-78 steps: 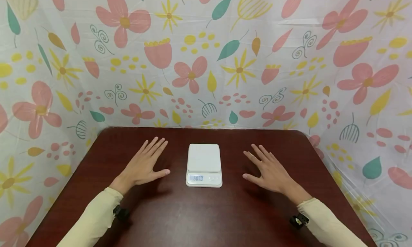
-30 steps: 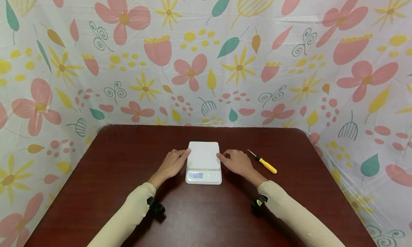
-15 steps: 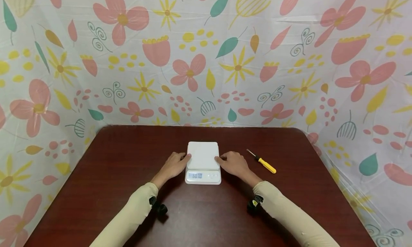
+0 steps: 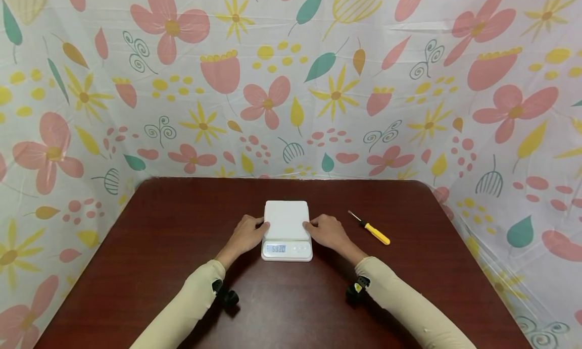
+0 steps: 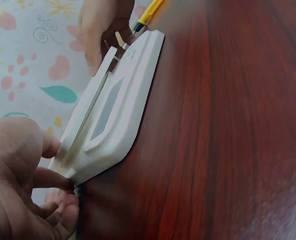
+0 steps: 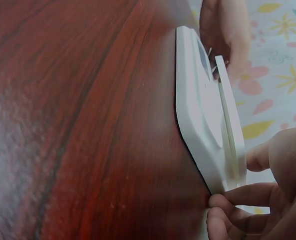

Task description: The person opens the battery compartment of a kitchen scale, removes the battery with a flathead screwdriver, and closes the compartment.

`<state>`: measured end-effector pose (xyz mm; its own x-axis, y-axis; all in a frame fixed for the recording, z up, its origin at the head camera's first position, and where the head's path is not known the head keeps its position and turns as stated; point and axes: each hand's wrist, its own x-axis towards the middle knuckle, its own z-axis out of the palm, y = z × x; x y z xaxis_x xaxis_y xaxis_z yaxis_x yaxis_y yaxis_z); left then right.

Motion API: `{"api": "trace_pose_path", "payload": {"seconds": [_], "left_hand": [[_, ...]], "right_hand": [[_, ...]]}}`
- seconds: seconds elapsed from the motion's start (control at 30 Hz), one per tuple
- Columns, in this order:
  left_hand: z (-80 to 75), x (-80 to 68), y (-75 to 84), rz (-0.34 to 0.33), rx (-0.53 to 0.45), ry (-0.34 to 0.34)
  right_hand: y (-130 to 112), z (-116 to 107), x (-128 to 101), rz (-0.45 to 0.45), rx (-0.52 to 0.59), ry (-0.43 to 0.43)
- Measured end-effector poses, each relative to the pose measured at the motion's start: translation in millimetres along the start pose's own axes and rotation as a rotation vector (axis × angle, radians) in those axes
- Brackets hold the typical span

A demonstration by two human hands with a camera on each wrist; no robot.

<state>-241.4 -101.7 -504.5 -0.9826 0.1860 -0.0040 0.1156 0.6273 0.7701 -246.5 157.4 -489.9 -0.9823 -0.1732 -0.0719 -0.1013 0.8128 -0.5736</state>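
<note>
Scale [image 4: 286, 228] lies fore-and-aft (display [image 4: 276, 249] nearest).

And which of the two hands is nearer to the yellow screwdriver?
The right hand, gripping the scale on the side toward the screwdriver; the left hand grips the opposite side, with the scale between it and the screwdriver.

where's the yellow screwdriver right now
In the head view, the yellow-handled screwdriver lies on the dark red table, just right of the person's right hand, which grips the white digital scale.
</note>
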Motion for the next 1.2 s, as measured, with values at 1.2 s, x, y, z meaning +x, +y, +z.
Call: {"api": "trace_pose_path", "payload": {"seconds": [1.2], "left_hand": [[2.3,-7.2,-3.5,-0.059,-0.390,0.020]], "right_hand": [[3,-11,-11,0.120,0.363,-0.016]]}}
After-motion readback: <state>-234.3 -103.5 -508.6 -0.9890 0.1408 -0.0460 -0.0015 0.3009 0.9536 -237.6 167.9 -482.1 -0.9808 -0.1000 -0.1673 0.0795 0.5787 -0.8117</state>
